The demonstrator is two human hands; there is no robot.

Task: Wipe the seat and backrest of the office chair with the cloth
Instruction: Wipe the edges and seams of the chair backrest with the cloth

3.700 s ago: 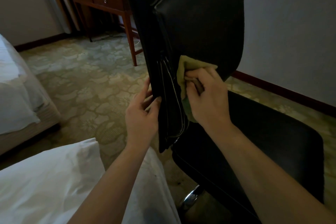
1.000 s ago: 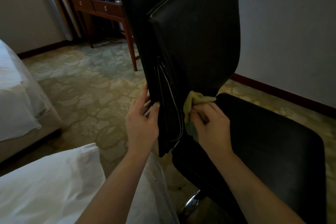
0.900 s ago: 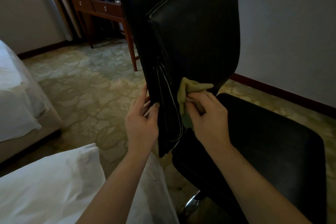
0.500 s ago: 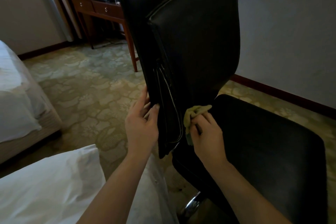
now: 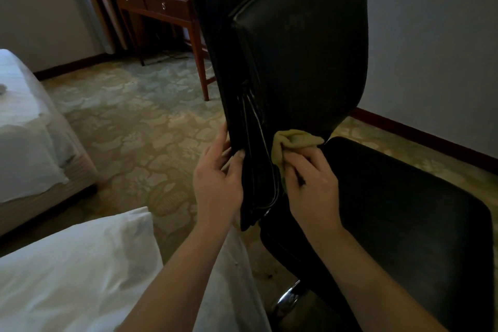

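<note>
1. the right hand (image 5: 312, 183) is closed around the bunched yellow-green cloth (image 5: 296, 140) and presses it against the low part of the backrest (image 5: 301, 48), just above where it meets the seat (image 5: 404, 210).
2. the left hand (image 5: 218, 178) pinches the backrest's left edge, thumb on the near face and fingers behind, which appears to steady the office chair (image 5: 350, 116).
3. the cloth is a wad, not spread flat. the risk is that only a narrow strip gets wiped on each pass, leaving streaks or missed patches on the wide dark panel.
4. the piped seams by the left edge and the crease between backrest and seat are likely dust traps. a bunched cloth could ride over them without reaching in.
5. the chair stands on a chrome post (image 5: 287, 299), so it probably swivels. if the left hand loosens while the right pushes, the backrest may turn away and the stroke would lose its pressure.
6. the seat looks untouched from here, though the dim light hides any dust or wet marks. it could be skipped by mistake.
7. the white bedding (image 5: 67, 264) lies near on the left, close to the chair's edge. a dirty cloth swung wide could mark it.
</note>
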